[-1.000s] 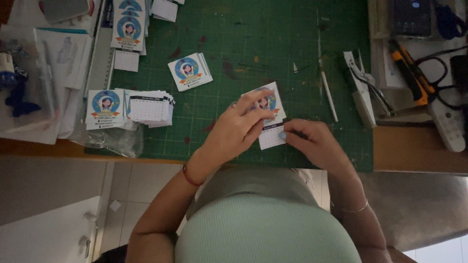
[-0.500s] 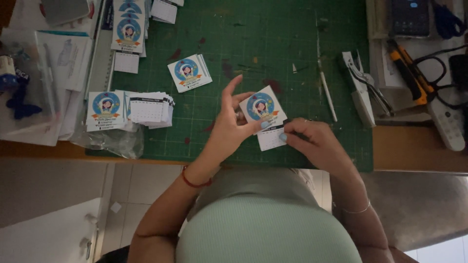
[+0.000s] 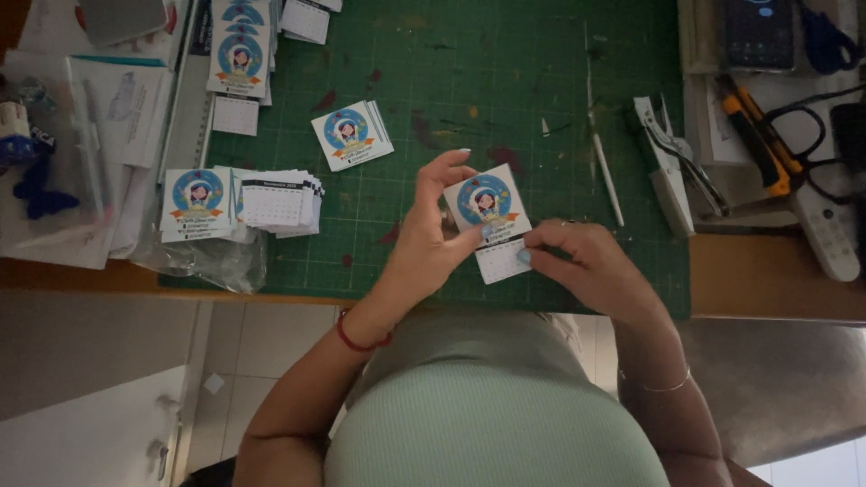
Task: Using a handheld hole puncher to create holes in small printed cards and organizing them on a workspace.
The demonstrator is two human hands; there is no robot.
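Fingers of the left hand point(image 3: 431, 236) are curled, with thumb and fingertips pinched on the left edge of a small printed card point(image 3: 488, 204) with a calendar pad point(image 3: 502, 260) beneath it. The pad's right edge is gripped by the bent right hand point(image 3: 577, 261). Card and pad are held between both hands, just above the green cutting mat point(image 3: 505, 81), near its front edge.

Left hand point(image 3: 424, 243) pinches the left edge of a small printed card point(image 3: 487, 203) above the green cutting mat point(image 3: 505, 81); right hand point(image 3: 586, 266) presses the white calendar pad point(image 3: 502, 260) below it. Far left, another card point(image 3: 352, 133) lies flat, a calendar stack point(image 3: 278, 202) nearby.
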